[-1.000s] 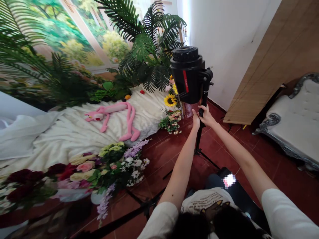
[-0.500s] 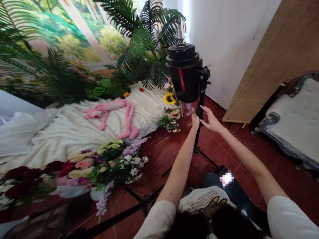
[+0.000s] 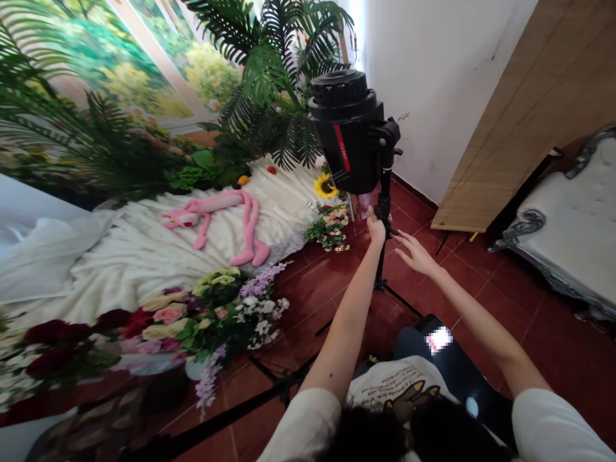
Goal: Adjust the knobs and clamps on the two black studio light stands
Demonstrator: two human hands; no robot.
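A black studio light (image 3: 346, 138) with a red stripe is mounted on top of a black light stand (image 3: 385, 186), its round end pointing up. My left hand (image 3: 376, 227) is wrapped around the stand just under the lamp. Close to the stand's right side, a little lower, my right hand (image 3: 414, 253) has its fingers stretched out near a small knob. Whether its fingertips touch the knob I cannot tell. The stand's legs (image 3: 402, 299) spread on the red tiled floor.
On the left, a pink plush toy (image 3: 250, 224) lies on a white furry cloth (image 3: 139, 237). Artificial flowers (image 3: 168, 314) line its front edge, and palm leaves (image 3: 269, 70) rise behind. Another black stand pole (image 3: 221, 414) crosses at lower left. A white sofa (image 3: 572, 212) stands right.
My right hand has moved down and away from the stand, its fingers opening. The studio light appears slightly higher and further left. My left hand keeps its grip.
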